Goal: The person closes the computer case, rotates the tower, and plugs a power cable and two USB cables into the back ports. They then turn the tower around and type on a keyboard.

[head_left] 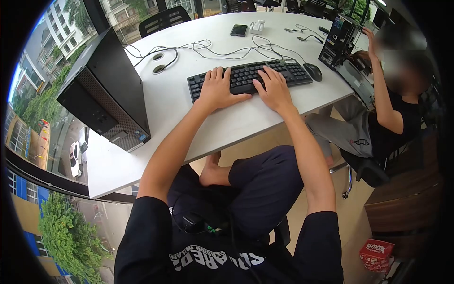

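A black keyboard (243, 81) lies on the white table (175, 109), near its front edge. My left hand (218, 90) rests on the keyboard's left part, fingers spread over the keys and thumb stretched toward the space bar. Over the middle-right keys lies my right hand (274, 89), its fingers apart and its thumb near the lower keys. Neither hand holds anything. Just right of the keyboard sits a black mouse (312, 72), touched by neither hand.
A black computer tower (109, 90) stands at the left. Cables (203, 46), a phone (239, 30) and a small white item (257, 26) lie behind the keyboard. At the right, a seated person (392, 109) reaches toward another tower (336, 40).
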Tool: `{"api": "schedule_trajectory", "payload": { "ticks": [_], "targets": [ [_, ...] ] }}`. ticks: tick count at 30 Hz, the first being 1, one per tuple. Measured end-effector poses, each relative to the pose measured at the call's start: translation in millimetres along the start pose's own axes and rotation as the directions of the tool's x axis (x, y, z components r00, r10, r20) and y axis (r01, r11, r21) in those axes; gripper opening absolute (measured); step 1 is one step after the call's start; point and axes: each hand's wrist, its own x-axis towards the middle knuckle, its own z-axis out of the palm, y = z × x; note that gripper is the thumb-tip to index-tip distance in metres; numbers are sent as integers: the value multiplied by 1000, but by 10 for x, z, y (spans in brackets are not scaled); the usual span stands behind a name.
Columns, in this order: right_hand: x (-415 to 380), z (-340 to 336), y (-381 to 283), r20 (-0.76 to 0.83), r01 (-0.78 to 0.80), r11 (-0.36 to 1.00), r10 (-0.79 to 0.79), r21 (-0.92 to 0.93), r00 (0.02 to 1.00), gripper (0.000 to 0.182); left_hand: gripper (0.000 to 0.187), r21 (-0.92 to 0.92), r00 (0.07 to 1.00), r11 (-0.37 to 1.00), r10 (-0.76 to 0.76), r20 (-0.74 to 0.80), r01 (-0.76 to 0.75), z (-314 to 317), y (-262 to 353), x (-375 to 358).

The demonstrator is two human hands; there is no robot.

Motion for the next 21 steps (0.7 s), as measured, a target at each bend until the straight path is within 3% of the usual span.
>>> {"api": "schedule_trajectory", "payload": {
  "ticks": [15, 21],
  "targets": [
    [-397, -360, 367, 63, -116, 991, 120, -64, 991, 60, 125, 116, 995, 989, -94, 19, 91, -426, -86, -860],
    [-597, -487, 532, 48, -272, 952, 281, -141, 958, 61, 121, 109, 997, 991, -79, -5, 79, -499, -96, -971]
  ]
}}
